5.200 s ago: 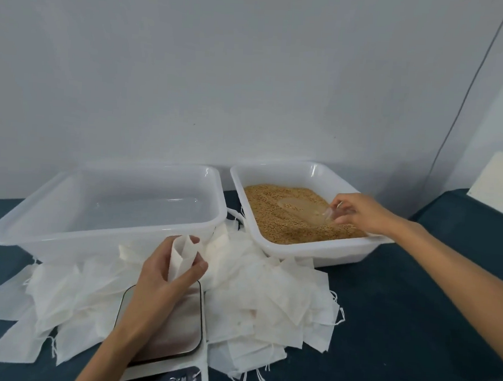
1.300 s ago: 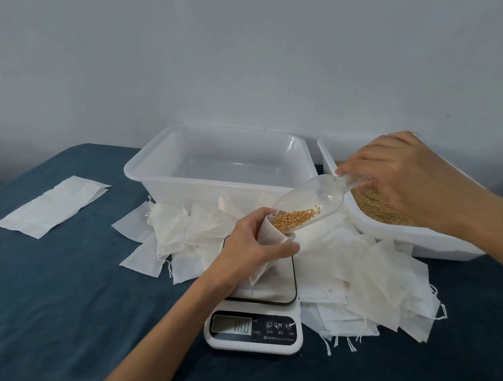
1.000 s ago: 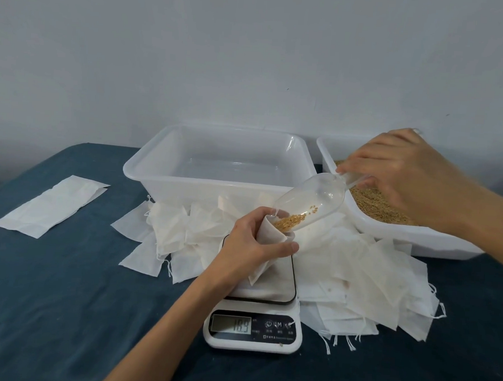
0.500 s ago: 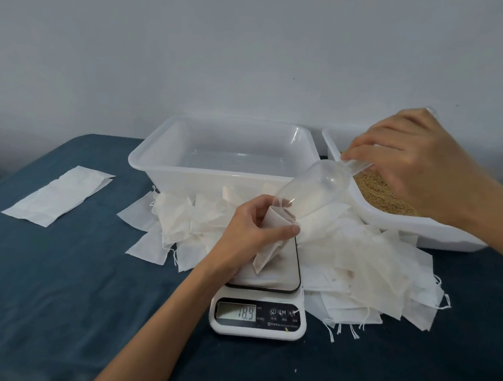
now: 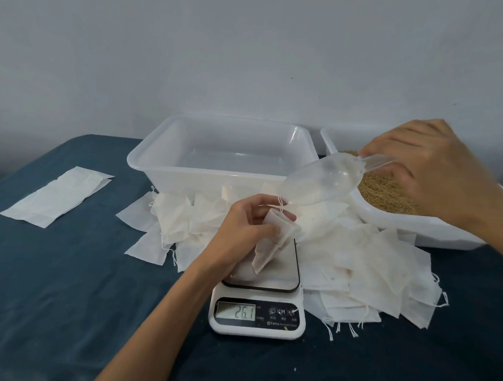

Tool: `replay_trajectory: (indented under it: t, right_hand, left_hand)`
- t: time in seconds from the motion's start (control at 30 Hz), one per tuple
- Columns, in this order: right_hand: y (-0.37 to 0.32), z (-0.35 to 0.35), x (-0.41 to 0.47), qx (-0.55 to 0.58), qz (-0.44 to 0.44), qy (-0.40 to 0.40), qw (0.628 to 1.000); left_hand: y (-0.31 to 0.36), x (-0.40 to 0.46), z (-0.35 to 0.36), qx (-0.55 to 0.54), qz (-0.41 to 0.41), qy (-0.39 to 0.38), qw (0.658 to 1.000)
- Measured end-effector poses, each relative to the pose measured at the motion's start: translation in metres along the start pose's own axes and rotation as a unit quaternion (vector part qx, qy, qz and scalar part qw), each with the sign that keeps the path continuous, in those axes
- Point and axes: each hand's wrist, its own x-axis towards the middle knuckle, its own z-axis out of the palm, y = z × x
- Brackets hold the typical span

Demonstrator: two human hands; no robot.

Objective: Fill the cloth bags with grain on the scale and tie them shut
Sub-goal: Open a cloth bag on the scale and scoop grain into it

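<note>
Cloth bag [image 5: 272, 241] stands on the steel plate of the scale [image 5: 256, 317], its mouth pinched by the curled fingers of the left hand [image 5: 248, 228], display reading 26.1. Right hand [image 5: 426, 167] grips the handle of a clear scoop [image 5: 322, 181], tilted with its lip just above the bag's mouth, beside the grain tray [image 5: 417, 228] and a heap of loose bags [image 5: 363, 263]

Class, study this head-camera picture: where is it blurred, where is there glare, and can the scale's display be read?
Head view: the right hand is smeared by motion blur; the left hand on the cloth bag is sharper. Soft glare sits on the clear scoop and the empty tub. The scale display is readable, 26.1. Light is even, shadows faint.
</note>
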Motion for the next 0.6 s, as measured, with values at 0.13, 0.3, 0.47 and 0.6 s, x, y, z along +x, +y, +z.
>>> replay_trajectory:
  t: [0.13, 0.3, 0.47, 0.6]
  right_hand:
    - [0.030, 0.013, -0.028, 0.073, 0.213, -0.025, 0.974]
    - [0.067, 0.035, -0.066, 0.046, 0.466, -0.104, 0.878]
    - [0.083, 0.053, -0.075, 0.021, 0.532, -0.227, 0.816]
    - [0.086, 0.066, -0.075, 0.005, 0.525, -0.278, 0.804]
  left_hand:
    - [-0.003, 0.001, -0.002, 0.015, 0.017, 0.017, 1.000]
    - [0.003, 0.007, 0.006, -0.005, 0.065, 0.057, 0.996]
    - [0.033, 0.042, 0.017, -0.001, 0.101, 0.102, 0.990]
    - [0.059, 0.093, 0.013, 0.029, 0.112, 0.134, 0.984]
